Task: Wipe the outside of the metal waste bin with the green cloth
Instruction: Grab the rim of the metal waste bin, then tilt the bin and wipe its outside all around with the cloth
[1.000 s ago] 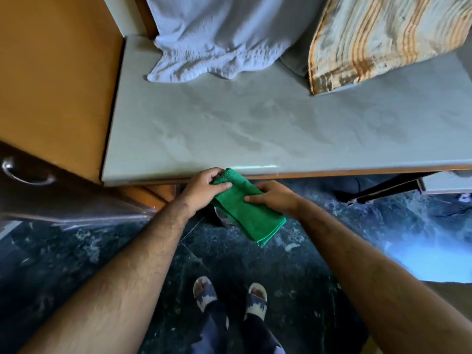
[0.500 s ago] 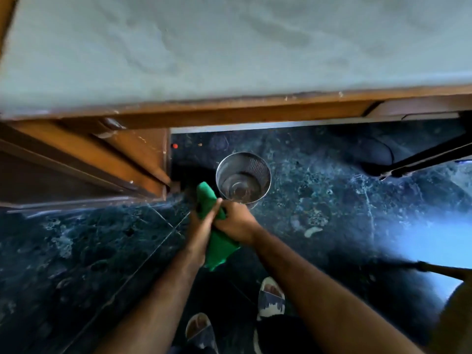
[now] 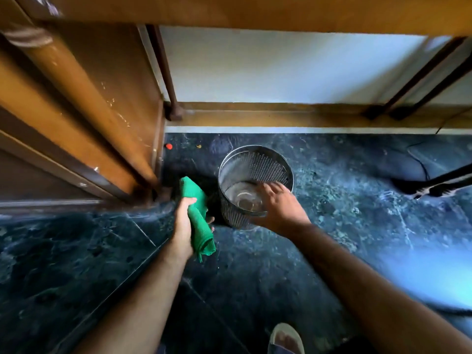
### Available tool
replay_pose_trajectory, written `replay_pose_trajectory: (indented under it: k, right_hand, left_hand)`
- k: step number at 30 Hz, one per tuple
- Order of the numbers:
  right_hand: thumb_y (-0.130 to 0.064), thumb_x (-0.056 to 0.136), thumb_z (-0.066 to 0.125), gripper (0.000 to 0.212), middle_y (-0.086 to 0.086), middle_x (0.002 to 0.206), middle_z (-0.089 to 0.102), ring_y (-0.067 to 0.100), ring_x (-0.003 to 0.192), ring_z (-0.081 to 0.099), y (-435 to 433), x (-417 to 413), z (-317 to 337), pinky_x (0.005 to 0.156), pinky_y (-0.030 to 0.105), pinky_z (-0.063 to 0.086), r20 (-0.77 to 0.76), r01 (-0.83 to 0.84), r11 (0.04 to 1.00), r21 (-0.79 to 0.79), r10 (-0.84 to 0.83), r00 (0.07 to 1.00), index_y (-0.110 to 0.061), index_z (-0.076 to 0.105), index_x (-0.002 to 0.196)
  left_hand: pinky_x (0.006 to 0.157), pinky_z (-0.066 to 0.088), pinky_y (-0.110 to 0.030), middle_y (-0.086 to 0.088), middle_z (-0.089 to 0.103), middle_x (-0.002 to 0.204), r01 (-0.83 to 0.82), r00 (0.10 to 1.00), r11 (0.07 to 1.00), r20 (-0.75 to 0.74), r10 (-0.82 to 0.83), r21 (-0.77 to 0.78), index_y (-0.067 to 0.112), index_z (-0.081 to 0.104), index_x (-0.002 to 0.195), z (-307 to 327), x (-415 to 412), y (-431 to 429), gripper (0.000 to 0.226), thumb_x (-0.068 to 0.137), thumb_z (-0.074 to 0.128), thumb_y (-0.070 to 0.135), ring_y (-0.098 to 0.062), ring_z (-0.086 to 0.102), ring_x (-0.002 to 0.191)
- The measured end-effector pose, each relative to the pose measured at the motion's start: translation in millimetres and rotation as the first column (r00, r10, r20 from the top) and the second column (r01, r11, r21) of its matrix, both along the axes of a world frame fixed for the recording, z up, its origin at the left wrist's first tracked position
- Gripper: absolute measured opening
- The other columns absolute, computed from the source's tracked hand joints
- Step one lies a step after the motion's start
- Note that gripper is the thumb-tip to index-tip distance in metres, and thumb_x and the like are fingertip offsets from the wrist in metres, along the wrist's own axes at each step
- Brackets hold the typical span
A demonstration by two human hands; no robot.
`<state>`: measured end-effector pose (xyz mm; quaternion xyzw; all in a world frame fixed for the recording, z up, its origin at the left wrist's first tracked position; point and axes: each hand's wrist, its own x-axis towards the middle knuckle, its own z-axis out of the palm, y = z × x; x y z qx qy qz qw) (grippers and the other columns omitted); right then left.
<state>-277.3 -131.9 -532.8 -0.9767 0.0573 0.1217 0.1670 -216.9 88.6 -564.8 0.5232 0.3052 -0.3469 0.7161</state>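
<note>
A round perforated metal waste bin [image 3: 255,167] stands upright on the dark marble floor under a counter, empty inside. My left hand [image 3: 184,226] grips the folded green cloth [image 3: 198,218], held upright just left of the bin and apart from it. My right hand [image 3: 279,209] hovers over the bin's near rim with fingers spread, holding nothing. Whether it touches the rim I cannot tell.
A wooden cabinet [image 3: 84,118] stands close on the left of the bin. Behind the bin runs a wooden skirting [image 3: 281,118] below a white wall. Dark legs [image 3: 419,80] slant at the right. My sandalled foot [image 3: 286,338] is at the bottom.
The view dropped below the counter. My right hand let go of the cloth and moved right over the bin's rim. My left hand kept the cloth.
</note>
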Motion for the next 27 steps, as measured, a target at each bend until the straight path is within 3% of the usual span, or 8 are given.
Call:
replay_pose_trajectory:
  k: [2,5,10,13,18,21,24,27]
  right_hand:
    - [-0.053,0.070,0.078,0.075,0.009,0.134,0.061,0.027,0.136,0.045,-8.5,-2.8,-19.2,0.122,0.044,0.022,-0.129,-0.082,0.987,-0.141,0.063,0.990,-0.015,0.056,0.131]
    - [-0.030,0.086,0.063,0.018,0.001,0.105,0.075,0.021,0.111,0.065,-11.8,-2.5,-32.1,0.123,0.042,0.011,-0.053,-0.088,0.969,-0.229,0.078,0.996,-0.025,0.070,0.102]
    - [-0.031,0.086,0.063,0.012,-0.004,0.090,0.079,0.018,0.094,0.071,-11.2,5.4,-34.6,0.118,0.037,0.016,-0.023,-0.063,0.975,-0.212,0.059,0.998,-0.026,0.073,0.087]
    - [-0.042,0.082,0.070,0.019,-0.003,0.091,0.079,0.019,0.096,0.071,-8.2,15.5,-29.1,0.116,0.036,0.020,-0.003,-0.045,0.983,-0.180,0.046,0.999,-0.027,0.074,0.093]
    - [-0.045,0.073,0.078,0.027,0.001,0.084,0.078,0.025,0.090,0.071,-1.0,34.1,-15.6,0.101,0.038,0.038,0.103,0.009,0.996,-0.085,0.000,0.995,-0.026,0.077,0.093]
    - [-0.047,0.075,0.074,0.029,0.005,0.084,0.078,0.028,0.089,0.071,3.2,40.4,-13.5,0.091,0.034,0.044,0.140,0.035,0.998,-0.053,-0.027,0.990,-0.022,0.076,0.089]
    - [-0.050,0.077,0.073,0.036,0.008,0.086,0.078,0.030,0.089,0.071,4.3,40.1,-13.6,0.091,0.035,0.045,0.152,0.039,0.999,-0.018,-0.036,0.988,-0.018,0.076,0.092]
    - [-0.050,0.072,0.078,0.033,0.006,0.078,0.077,0.027,0.084,0.070,4.2,37.4,-15.3,0.089,0.034,0.044,0.135,0.062,0.998,0.007,-0.062,0.989,-0.018,0.077,0.082]
  left_hand:
    - [0.065,0.047,-0.033,-0.006,0.062,0.090,-0.015,1.000,1.000,0.010,0.015,0.013,0.010,0.062,0.114,-15.4,4.9,-2.4,0.063,0.063,0.057,0.048,-0.023,0.061,0.072]
    - [0.065,0.050,-0.034,-0.009,0.062,0.094,-0.008,0.999,0.999,0.031,0.006,0.044,0.012,0.062,0.119,-34.3,7.3,-5.6,0.069,0.061,0.059,0.049,-0.024,0.061,0.078]
    - [0.060,0.051,-0.032,-0.014,0.066,0.100,-0.020,0.994,0.991,0.113,0.005,0.130,0.017,0.065,0.115,-42.9,6.2,-13.0,0.066,0.059,0.062,0.052,-0.024,0.065,0.072]
    - [0.087,0.053,-0.050,-0.014,0.069,0.114,-0.057,0.942,0.967,0.335,-0.030,0.247,0.027,0.064,0.116,-34.1,11.7,-23.5,0.061,0.060,0.063,0.052,-0.037,0.068,0.099]
    - [0.104,0.041,-0.028,-0.007,0.060,0.129,-0.180,0.447,0.792,0.765,-0.463,0.584,0.028,0.056,0.131,-3.8,22.9,-41.5,0.059,0.076,0.061,0.047,-0.017,0.055,0.117]
    - [0.107,0.043,-0.036,-0.011,0.048,0.146,-0.289,0.117,0.579,0.628,-0.769,0.762,0.023,0.055,0.137,2.5,22.3,-56.9,0.063,0.079,0.060,0.047,-0.028,0.051,0.126]
    - [0.097,0.048,-0.042,-0.010,0.043,0.154,-0.337,0.042,0.372,0.408,-0.912,0.865,0.026,0.057,0.136,-4.3,22.7,-65.4,0.058,0.083,0.052,0.050,-0.032,0.049,0.126]
    - [0.093,0.049,-0.044,-0.011,0.044,0.153,-0.331,0.151,0.342,0.407,-0.901,0.879,0.022,0.062,0.128,-14.1,36.9,-64.5,0.053,0.087,0.047,0.053,-0.033,0.049,0.128]
